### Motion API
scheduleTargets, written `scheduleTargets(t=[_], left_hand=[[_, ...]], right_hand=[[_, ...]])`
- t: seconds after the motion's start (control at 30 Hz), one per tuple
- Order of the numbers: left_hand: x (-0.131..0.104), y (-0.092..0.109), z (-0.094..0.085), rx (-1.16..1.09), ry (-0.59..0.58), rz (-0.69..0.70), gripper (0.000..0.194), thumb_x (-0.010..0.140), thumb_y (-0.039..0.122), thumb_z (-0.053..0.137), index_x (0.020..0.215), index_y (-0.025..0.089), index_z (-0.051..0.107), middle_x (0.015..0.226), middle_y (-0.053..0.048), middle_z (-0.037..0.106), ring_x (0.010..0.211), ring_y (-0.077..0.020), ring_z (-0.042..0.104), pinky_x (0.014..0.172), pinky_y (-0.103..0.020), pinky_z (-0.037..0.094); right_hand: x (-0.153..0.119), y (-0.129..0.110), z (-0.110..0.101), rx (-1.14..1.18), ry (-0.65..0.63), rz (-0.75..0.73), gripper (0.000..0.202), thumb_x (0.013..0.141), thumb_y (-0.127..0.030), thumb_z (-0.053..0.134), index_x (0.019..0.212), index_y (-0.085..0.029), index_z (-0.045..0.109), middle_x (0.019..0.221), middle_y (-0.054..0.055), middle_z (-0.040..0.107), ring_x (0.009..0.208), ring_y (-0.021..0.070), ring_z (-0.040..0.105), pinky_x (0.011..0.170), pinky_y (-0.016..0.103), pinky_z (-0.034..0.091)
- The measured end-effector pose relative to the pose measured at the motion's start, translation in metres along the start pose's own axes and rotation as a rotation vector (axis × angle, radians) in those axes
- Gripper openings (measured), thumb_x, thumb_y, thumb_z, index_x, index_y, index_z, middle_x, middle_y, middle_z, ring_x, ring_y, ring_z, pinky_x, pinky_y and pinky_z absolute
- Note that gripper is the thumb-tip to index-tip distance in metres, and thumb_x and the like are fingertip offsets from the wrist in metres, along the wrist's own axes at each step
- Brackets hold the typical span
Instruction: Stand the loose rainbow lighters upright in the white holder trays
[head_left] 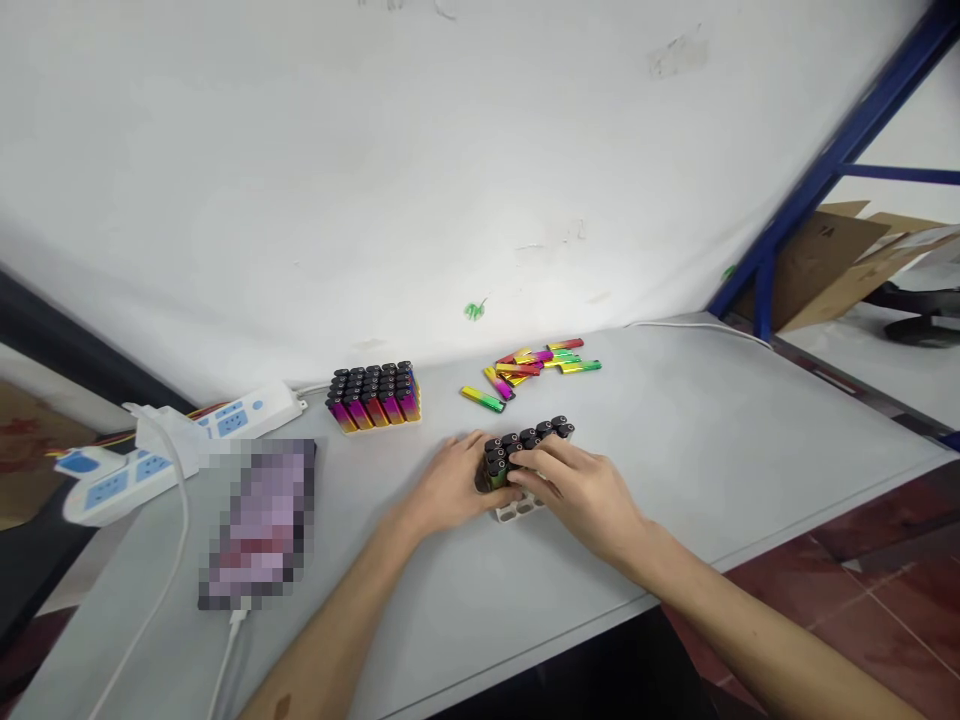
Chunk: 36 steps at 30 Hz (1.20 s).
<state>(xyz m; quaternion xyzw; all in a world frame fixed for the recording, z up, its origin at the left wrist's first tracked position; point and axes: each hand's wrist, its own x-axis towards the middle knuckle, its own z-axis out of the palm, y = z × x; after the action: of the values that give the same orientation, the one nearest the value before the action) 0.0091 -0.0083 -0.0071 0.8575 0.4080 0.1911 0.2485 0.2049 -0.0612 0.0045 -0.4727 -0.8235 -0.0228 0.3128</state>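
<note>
A white tray [517,512] partly filled with upright black-capped rainbow lighters [525,442] sits on the grey table [712,450] in front of me. My left hand [450,485] holds the tray's left side against the lighters. My right hand [581,490] rests over the tray's right side, fingertips on the lighters in it. Whether a single lighter is pinched in those fingers is hidden. A loose pile of rainbow lighters [536,362] lies further back near the wall.
A full block of several upright lighters [373,396] stands at the back left. White power strips [172,440] and a blurred phone [259,525] on a white cable lie left. A blue rack post [825,170] and cardboard [840,260] stand right.
</note>
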Motion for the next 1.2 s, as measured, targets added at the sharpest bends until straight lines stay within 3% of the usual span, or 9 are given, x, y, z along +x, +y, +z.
scheduleTargets(t=[0.13, 0.27, 0.4, 0.5, 0.77, 0.93, 1.2], left_hand=[[-0.001, -0.006, 0.006, 0.000, 0.045, -0.047, 0.061, 0.075, 0.051, 0.074, 0.126, 0.024, 0.054, 0.125, -0.005, 0.064, 0.114, -0.0285, 0.059, 0.100, -0.042, 0.044], [-0.002, -0.009, 0.008, 0.014, 0.042, -0.094, 0.074, 0.074, 0.058, 0.073, 0.135, 0.023, 0.049, 0.134, -0.008, 0.060, 0.121, -0.0312, 0.055, 0.104, -0.045, 0.041], [-0.001, -0.007, 0.005, 0.013, 0.019, -0.076, 0.063, 0.076, 0.057, 0.072, 0.127, 0.024, 0.056, 0.127, -0.006, 0.063, 0.117, -0.0300, 0.057, 0.103, -0.043, 0.042], [-0.001, -0.004, 0.003, 0.010, 0.026, -0.081, 0.056, 0.076, 0.054, 0.072, 0.120, 0.024, 0.060, 0.119, -0.005, 0.065, 0.113, -0.0289, 0.058, 0.101, -0.042, 0.044], [-0.001, -0.001, 0.003, 0.037, 0.017, -0.100, 0.042, 0.077, 0.051, 0.070, 0.109, 0.024, 0.063, 0.112, -0.003, 0.065, 0.106, -0.0271, 0.059, 0.095, -0.041, 0.045], [-0.001, -0.001, 0.004, 0.058, 0.007, -0.100, 0.040, 0.078, 0.050, 0.069, 0.108, 0.025, 0.064, 0.111, -0.003, 0.065, 0.107, -0.0275, 0.059, 0.095, -0.041, 0.045], [-0.001, -0.007, 0.007, 0.036, 0.021, -0.097, 0.057, 0.075, 0.058, 0.072, 0.121, 0.026, 0.060, 0.120, -0.004, 0.065, 0.115, -0.0287, 0.058, 0.100, -0.042, 0.044]], right_hand=[[0.014, 0.018, -0.012, 0.054, 0.116, 0.042, 0.028, 0.098, -0.039, 0.049, 0.097, -0.024, 0.072, 0.080, 0.004, 0.067, 0.061, 0.0126, 0.059, 0.058, 0.026, 0.046], [0.038, 0.086, -0.013, 0.006, 0.238, 0.318, 0.030, 0.099, -0.036, 0.043, 0.098, -0.020, 0.069, 0.093, 0.008, 0.069, 0.073, 0.0182, 0.061, 0.067, 0.031, 0.047], [0.045, 0.164, 0.005, -0.200, 0.043, 0.472, 0.039, 0.093, -0.027, 0.045, 0.125, -0.015, 0.062, 0.123, 0.017, 0.062, 0.109, 0.0322, 0.056, 0.094, 0.045, 0.044], [0.037, 0.194, 0.017, -0.271, -0.093, 0.516, 0.046, 0.091, -0.022, 0.042, 0.134, -0.017, 0.057, 0.133, 0.016, 0.057, 0.116, 0.0345, 0.051, 0.097, 0.048, 0.042], [0.027, 0.203, 0.020, -0.258, -0.069, 0.572, 0.035, 0.089, -0.030, 0.048, 0.118, -0.014, 0.062, 0.116, 0.017, 0.061, 0.109, 0.0321, 0.054, 0.094, 0.044, 0.043], [0.025, 0.207, 0.019, -0.237, -0.063, 0.567, 0.037, 0.088, -0.033, 0.052, 0.119, -0.017, 0.063, 0.115, 0.016, 0.060, 0.109, 0.0311, 0.054, 0.096, 0.043, 0.042], [0.021, 0.209, 0.021, -0.228, -0.031, 0.572, 0.033, 0.088, -0.034, 0.054, 0.111, -0.015, 0.066, 0.110, 0.016, 0.061, 0.106, 0.0317, 0.054, 0.093, 0.045, 0.043]])
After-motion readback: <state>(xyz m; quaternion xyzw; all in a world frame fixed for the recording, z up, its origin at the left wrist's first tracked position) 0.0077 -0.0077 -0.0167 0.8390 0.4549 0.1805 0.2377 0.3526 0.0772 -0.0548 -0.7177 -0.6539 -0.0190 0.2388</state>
